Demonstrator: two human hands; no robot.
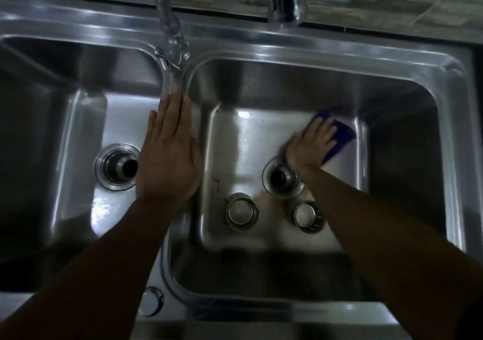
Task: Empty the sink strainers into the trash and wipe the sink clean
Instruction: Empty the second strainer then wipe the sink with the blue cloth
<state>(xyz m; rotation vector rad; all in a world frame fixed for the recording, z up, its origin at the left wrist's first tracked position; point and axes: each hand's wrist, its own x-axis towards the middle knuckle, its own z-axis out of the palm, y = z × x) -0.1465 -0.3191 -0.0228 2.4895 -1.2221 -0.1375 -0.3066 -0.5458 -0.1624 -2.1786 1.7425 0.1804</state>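
While flat right hand (311,147) presses cloth (342,141) (left hand (170,156) flat on divider (173,83)), two strainers (242,212) (308,213) sit in basin (261,83).

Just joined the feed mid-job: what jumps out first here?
The right hand presses a blue cloth flat on the right basin floor. Two strainer baskets stand near its front, a reddish smear between them. The left hand rests flat on the divider.

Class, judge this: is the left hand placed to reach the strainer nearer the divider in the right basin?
Probably yes. The left hand rests flat on the divider, holding nothing; the strainer stands uncovered nearby, and the right hand presses the cloth farther back, out of the way.
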